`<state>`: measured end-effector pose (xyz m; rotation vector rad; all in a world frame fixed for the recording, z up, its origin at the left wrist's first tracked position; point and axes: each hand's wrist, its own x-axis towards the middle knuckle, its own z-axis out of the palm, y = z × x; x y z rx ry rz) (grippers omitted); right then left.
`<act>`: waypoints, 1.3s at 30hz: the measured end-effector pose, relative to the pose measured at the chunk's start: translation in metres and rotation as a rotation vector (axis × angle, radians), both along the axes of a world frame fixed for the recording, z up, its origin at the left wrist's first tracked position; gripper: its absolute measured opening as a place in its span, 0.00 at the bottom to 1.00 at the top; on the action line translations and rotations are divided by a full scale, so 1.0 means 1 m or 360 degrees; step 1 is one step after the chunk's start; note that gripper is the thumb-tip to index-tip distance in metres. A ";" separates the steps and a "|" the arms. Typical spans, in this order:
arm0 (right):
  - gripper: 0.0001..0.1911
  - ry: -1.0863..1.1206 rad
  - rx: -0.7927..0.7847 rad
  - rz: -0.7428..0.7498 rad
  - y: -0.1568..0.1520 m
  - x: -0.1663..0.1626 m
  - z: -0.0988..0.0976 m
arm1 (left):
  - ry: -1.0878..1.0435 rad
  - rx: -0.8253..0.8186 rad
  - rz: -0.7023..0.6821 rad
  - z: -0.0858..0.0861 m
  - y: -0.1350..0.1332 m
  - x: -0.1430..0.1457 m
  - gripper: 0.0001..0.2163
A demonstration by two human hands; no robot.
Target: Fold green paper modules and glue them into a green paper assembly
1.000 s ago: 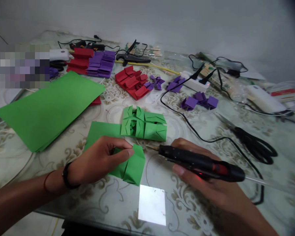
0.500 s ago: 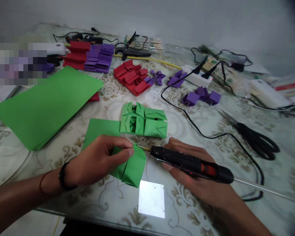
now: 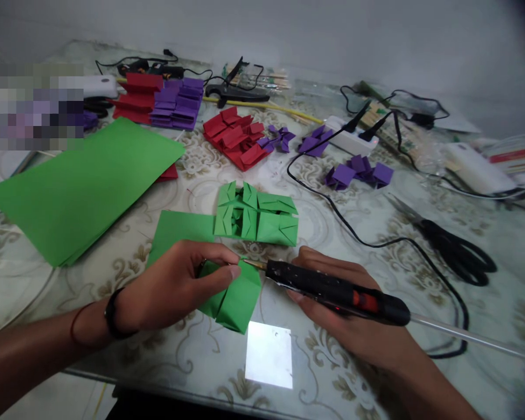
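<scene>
My left hand [image 3: 179, 286] pinches a folded green paper piece [image 3: 240, 300] between thumb and forefinger, just above the table. In my right hand [image 3: 341, 303] is a black glue gun [image 3: 332, 289], its metal nozzle pointing left at the top edge of that piece, close to my left fingertips. A clear glue stick [image 3: 468, 335] juts from the gun's back end. Beyond my hands lies a joined set of folded green paper units [image 3: 256, 216]. A flat green sheet [image 3: 184, 227] is partly under my left hand.
A stack of green paper [image 3: 87, 186] lies at the left. Red folded paper [image 3: 234, 137] and purple folded pieces [image 3: 361, 169] sit farther back. Black scissors [image 3: 455, 248] rest at the right. The gun's black cord [image 3: 354, 233] loops over the table from a white power strip [image 3: 350, 137].
The glue gun has shifted slightly left, bringing its nozzle over the top edge of the folded green piece. My left hand stays almost still.
</scene>
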<state>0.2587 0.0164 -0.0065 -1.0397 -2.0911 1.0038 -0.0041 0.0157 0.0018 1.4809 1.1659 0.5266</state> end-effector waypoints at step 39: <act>0.12 -0.0045 0.0045 -0.0099 0.002 0.007 0.004 | 0.0045 0.0117 0.0234 0.006 0.009 -0.006 0.12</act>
